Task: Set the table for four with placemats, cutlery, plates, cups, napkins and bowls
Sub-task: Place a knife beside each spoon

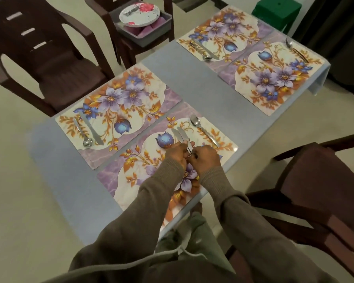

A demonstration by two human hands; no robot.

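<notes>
Both hands are bunched together over the near-right placemat (172, 160). My left hand (177, 154) and right hand (205, 157) are each pinched on the handles of a pair of butter knives (181, 134), blades pointing away from me and lying side by side, prob touching. A spoon (202, 130) sits just to the right on the same mat.

What could go wrong imo: I'm holding two knives where this mat needs one, so if I let go of both, this setting ends up doubled and another runs short. They're slick metal too, so splitting them with fingertips could send one skidding across the glossy mat into the spoon, or off the desk edge, which is close by on my side.

The other three floral placemats already have cutlery: near-left mat (119, 111) has a spoon + knife, far-left mat (219, 33) same, far-right mat (274, 76) shows a spoon and something beside it, can't tell what.

The desk (192, 78) is covered in a pale blue-grey cloth. Plates (139, 14) are stacked in a grey tray on a dark chair at the far side, w/ purple things under them, maybe bowls or cups, can't tell. More brown chairs around, a green stool (276, 11) far right, beige floor.
</notes>
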